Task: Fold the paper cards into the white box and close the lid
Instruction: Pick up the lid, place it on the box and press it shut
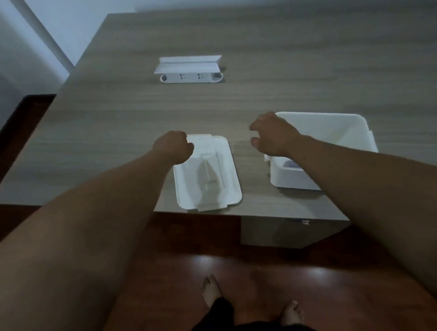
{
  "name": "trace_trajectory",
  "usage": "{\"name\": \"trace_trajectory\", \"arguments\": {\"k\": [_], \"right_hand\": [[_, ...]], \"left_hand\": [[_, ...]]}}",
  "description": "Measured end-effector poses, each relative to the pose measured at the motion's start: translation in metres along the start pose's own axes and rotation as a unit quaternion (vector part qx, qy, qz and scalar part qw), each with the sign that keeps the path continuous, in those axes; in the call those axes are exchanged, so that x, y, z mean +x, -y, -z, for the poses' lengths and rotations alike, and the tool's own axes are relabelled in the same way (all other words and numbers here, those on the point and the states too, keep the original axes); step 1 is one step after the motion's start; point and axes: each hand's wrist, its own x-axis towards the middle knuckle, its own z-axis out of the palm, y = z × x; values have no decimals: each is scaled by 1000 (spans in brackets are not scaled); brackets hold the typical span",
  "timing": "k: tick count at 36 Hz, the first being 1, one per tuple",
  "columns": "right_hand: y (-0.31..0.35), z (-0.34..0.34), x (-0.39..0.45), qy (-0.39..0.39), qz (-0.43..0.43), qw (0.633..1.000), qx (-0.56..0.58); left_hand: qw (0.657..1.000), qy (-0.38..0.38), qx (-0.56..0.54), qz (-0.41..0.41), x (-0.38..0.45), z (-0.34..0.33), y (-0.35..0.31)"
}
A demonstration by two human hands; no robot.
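Note:
A flat white lid (230, 175) lies near the table's front edge, with a pale sheet of paper (207, 172) resting on it. My left hand (175, 147) is curled into a fist at the lid's far left corner; whether it pinches anything is unclear. To the right stands the open white box (354, 129), with something bluish (291, 163) low inside its near left part. My right hand (273, 135) hovers over the box's far left corner, its fingers loosely curled and apart, holding nothing.
The wooden table (128, 137) ends just in front of the lid and box. A white power strip with a raised white cover (191, 69) sits at the back centre. Below are a dark red floor and the person's bare feet (211, 290).

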Motion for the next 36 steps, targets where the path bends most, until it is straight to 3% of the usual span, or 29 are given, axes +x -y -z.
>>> {"name": "trace_trajectory", "arguments": {"k": [6,12,16,21,29,33,36], "right_hand": [[29,-42,20,60,-19,998,10],[48,-96,29,133,-83,987,43],[56,-126,24,159,-148,971,98],[65,-142,14,158,-171,959,159],[67,-105,15,51,-121,976,174],[73,-60,14,-40,-55,982,175],[70,-34,15,-62,-71,983,159]], "left_hand": [[994,-27,-50,97,13,-34,40],[975,55,-178,117,30,-73,68],[908,91,-382,147,37,-93,71],[851,93,-487,174,42,-91,63],[757,86,-617,200,61,-37,49],[726,69,-658,188,70,-3,32],[714,66,-677,165,73,21,16]]}}
